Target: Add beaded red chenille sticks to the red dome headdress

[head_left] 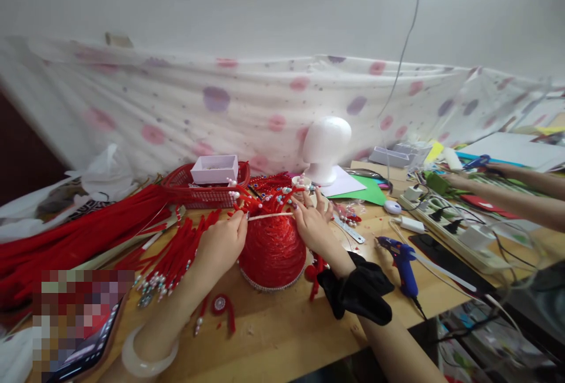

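Note:
A thin, pale pinkish strip stretches taut between my two hands. My left hand is closed, pinching its left end between thumb and finger. At its right end my right hand pinches it too, with the other fingers partly spread. Just behind and below the strip stands a domed red headpiece, its lower edge trimmed with a beaded band. Red stems with pearly beads stick up from its top. Left of my left hand lies a bundle of red bead-tipped stems.
A blue glue gun lies right of my right wrist, near a power strip with cables. A white foam head and a red basket stand behind. Another person's arms reach in from the right. A phone lies front left.

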A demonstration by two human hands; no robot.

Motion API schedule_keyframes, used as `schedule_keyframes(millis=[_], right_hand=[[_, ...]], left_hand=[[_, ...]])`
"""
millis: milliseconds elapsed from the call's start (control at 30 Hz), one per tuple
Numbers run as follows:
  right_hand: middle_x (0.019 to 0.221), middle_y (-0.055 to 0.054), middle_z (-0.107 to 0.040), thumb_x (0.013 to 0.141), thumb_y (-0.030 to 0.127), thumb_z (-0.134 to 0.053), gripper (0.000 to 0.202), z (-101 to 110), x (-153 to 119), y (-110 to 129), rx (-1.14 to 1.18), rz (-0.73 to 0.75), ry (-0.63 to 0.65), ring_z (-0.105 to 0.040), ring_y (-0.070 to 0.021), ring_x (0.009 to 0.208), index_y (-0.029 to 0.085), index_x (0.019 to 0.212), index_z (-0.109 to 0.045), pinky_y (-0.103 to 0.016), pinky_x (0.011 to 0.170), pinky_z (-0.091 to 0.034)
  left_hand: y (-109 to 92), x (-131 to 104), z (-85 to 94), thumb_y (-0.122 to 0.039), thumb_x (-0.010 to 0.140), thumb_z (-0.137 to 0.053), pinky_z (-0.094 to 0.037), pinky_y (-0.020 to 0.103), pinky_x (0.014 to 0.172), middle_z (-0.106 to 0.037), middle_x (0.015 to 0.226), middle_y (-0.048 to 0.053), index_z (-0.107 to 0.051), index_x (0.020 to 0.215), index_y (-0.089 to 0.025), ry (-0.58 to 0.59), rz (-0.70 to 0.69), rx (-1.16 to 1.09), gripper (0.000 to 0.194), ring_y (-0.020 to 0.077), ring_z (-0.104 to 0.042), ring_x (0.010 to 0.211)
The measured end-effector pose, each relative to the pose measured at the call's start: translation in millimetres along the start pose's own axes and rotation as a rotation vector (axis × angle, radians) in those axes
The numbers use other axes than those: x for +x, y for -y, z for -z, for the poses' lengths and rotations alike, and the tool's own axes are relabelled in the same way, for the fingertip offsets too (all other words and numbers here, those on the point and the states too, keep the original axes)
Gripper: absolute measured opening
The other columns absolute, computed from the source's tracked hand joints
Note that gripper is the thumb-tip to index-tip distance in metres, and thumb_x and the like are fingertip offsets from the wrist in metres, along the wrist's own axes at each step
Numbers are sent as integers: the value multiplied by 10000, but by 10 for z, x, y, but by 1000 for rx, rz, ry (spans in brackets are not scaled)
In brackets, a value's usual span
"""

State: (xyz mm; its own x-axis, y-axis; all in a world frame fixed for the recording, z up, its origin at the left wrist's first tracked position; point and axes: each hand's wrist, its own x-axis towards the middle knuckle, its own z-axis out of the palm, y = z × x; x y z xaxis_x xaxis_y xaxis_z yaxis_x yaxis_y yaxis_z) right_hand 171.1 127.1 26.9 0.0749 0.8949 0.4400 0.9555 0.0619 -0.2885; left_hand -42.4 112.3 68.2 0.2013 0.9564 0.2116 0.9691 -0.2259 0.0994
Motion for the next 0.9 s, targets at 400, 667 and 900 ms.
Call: schedule_keyframes(millis=[400, 667, 900], right_hand=[[1575, -70, -357, 1027, 292, -246, 476, 0, -92, -13, 42, -6, -49, -96, -379, 1494, 298, 1369, -577, -731, 1084, -129], [1581, -75, -341, 1031, 319, -236, 484, -95, -161, -46, 61, -6, -100, -148, -412, 1476, 313, 1371, -579, -738, 1074, -134], [1540, -60, -416, 1040, 348, -253, 464, -196, -203, -100, 81, -3, -138, -196, -397, 1463, 337, 1388, -560, -683, 1073, -204]], left_hand=[[36, -60, -59, -288, 1016, -314, -445, 307, 608, -779, 893, 103, -656, 1067, -212, -57, -25, 6, 354, 310, -742, 843], [97, -69, -181, -256, 997, -405, -495, 279, 659, -777, 1061, 66, -709, 1099, -221, -233, -94, -110, 322, 253, -748, 871], [132, -103, -247, -258, 985, -456, -537, 261, 698, -761, 1113, 68, -732, 1135, -219, -375, -159, -132, 317, 225, -757, 864]])
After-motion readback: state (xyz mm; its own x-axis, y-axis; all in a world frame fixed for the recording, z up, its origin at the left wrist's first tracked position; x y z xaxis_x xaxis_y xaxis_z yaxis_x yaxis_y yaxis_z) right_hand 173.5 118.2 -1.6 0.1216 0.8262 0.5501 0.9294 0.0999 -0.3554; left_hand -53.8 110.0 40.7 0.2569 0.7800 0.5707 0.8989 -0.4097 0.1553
